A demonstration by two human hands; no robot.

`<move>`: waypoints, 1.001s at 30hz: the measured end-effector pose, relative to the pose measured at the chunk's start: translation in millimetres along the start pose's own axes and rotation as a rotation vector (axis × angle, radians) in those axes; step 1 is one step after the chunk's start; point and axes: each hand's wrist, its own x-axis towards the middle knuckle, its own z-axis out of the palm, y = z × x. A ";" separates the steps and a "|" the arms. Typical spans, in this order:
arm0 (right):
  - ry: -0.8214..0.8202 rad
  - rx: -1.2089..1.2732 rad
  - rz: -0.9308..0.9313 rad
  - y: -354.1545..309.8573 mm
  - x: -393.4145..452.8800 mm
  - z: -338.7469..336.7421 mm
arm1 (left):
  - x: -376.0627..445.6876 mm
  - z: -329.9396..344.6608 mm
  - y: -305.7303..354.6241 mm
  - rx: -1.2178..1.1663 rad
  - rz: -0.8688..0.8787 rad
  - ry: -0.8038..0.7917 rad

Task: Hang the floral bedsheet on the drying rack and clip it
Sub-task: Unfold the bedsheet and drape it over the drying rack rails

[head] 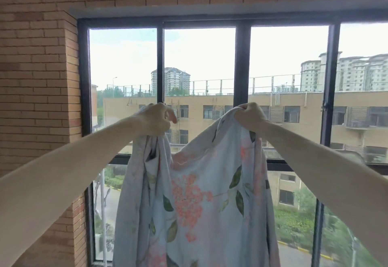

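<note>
The floral bedsheet [197, 199], pale blue with pink blossoms and green leaves, hangs in front of me from both raised hands. My left hand [156, 118] grips a bunched part of its top edge. My right hand [249, 116] grips another bunch of the top edge a little to the right. Between the hands the edge sags in a curve. The cloth falls in folds below the bottom of the frame. No drying rack or clip is in view.
A large window with a dark frame [242, 63] fills the wall ahead, with buildings and trees outside. A brick wall [35, 77] stands at the left and runs above the window.
</note>
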 end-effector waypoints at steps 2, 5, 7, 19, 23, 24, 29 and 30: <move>-0.005 0.019 0.020 -7.5 -1.5 9.0 | 1.5 14.0 12.5 -0.122 0.014 -0.044; -0.017 0.074 0.049 -18.9 -4.8 22.2 | 6.0 39.3 31.2 -0.230 0.056 -0.097; -0.031 0.094 0.046 -26.6 -8.0 29.1 | 11.2 57.9 42.0 -0.264 0.061 -0.122; -0.068 -0.010 0.055 16.9 -16.8 7.0 | 23.3 78.8 36.1 -0.261 0.005 0.135; -0.265 0.004 0.124 47.8 -45.1 9.2 | 30.5 63.1 45.2 -0.252 0.063 0.252; -0.324 0.004 0.144 56.0 -51.5 12.5 | 30.9 61.8 49.1 -0.226 0.076 0.255; -0.488 -0.199 0.230 117.4 -97.6 41.1 | 33.7 58.7 50.2 -0.144 0.050 0.300; -0.510 -0.217 0.262 132.2 -108.5 47.2 | 35.4 55.6 47.7 -0.144 0.035 0.318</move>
